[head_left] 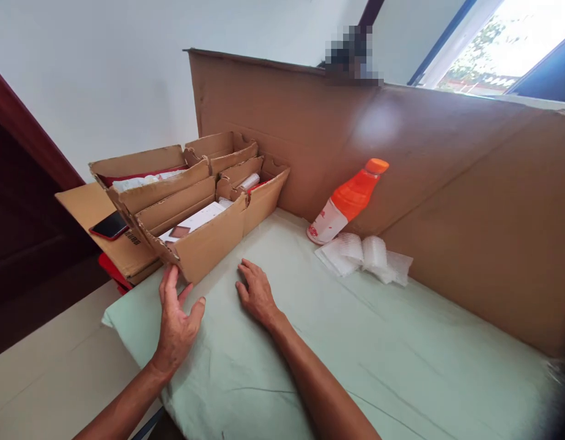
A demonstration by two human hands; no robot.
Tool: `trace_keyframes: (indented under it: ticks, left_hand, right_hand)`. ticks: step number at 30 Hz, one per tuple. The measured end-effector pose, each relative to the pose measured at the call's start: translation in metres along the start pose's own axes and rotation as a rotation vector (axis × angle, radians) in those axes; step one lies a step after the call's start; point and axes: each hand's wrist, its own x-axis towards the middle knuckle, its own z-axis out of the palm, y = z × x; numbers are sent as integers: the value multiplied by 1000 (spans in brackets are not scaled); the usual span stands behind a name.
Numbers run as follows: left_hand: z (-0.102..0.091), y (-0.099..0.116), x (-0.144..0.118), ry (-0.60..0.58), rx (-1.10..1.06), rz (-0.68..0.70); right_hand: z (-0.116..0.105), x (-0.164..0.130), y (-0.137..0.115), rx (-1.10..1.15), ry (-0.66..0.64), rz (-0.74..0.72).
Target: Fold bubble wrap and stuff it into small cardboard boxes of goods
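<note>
While both hands lie open, left hand touching the cardboard box at the table's corner, a nudge might tip it off.

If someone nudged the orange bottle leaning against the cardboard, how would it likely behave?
The orange bottle stands tilted, its cap end propped on the cardboard wall, so a sideways nudge would probably slide it down. It looks round, so once flat it would likely roll on the green cloth. It seems full, so probably fairly heavy.
</note>
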Motion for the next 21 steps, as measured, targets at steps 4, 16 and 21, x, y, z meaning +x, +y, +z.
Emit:
trace_keyframes:
  ticks: [4,16,21]
  left_hand:
    - [-6,-8,4,-54,77,59]
    - [-155,-53,179,84,774,46]
    - [-164,-76,242,-179,845,-180]
  right_hand:
    - [10,-11,9,-32,96,-83]
    - [10,-3,11,-84,146,-145]
    - [11,-2,11,-95,166,-130]
